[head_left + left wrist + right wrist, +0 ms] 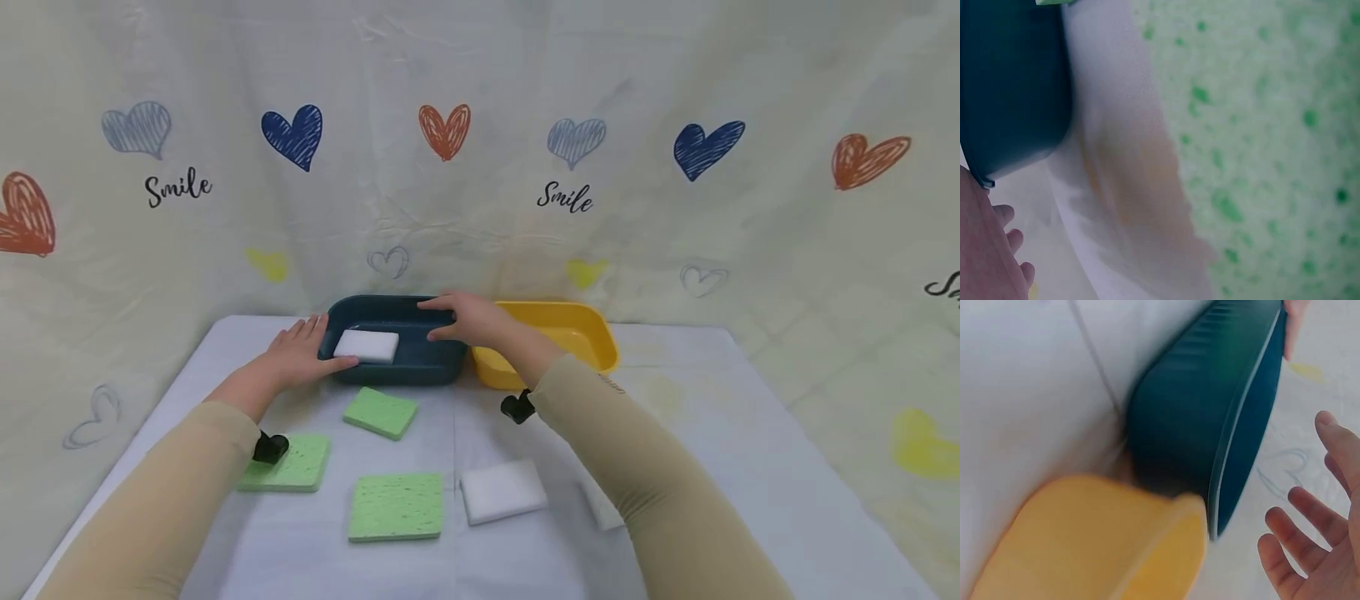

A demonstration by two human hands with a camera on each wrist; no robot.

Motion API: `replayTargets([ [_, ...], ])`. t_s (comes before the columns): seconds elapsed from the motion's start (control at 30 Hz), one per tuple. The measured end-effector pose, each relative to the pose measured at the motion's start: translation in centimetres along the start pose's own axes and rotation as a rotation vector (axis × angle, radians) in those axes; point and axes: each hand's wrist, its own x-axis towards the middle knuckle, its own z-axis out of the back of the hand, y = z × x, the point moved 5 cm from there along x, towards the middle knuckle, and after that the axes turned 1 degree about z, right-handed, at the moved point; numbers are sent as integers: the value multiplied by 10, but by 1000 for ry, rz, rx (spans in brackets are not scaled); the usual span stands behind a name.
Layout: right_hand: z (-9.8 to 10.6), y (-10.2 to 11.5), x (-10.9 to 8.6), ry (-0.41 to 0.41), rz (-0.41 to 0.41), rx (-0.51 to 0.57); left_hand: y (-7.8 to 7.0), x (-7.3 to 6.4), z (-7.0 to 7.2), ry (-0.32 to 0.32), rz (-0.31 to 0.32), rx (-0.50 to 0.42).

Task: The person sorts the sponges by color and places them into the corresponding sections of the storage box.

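White-covered table (697, 400), bearing a teal tray (397, 375) and, right beside it, a yellow tray (491, 372), both towards the far edge. Before the trays, flat: three green sponges (380, 412), one askew near the teal tray, one further left and part-hidden, one nearer the front. Right of these, two white sponges (504, 493), the rightmost mostly covered from view.

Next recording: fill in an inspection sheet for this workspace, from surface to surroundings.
Surface: white table, faint line down it.
Job's things: teal tray with a white pad inside; yellow tray beside it; three green sponges and two more white pads in front.
Clutter: nothing seen.
Hands: left hand touches the teal tray's left end; right hand near its right end, holding nothing.
Cables: nothing seen.
Surroundings: pale backdrop with hearts and "Smile" lettering.
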Motion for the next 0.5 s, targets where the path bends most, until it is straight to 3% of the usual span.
replayTargets([
  [0.5, 26, -53, -106, -101, -61, -12, 2, -1, -3, -17, -20, -56],
])
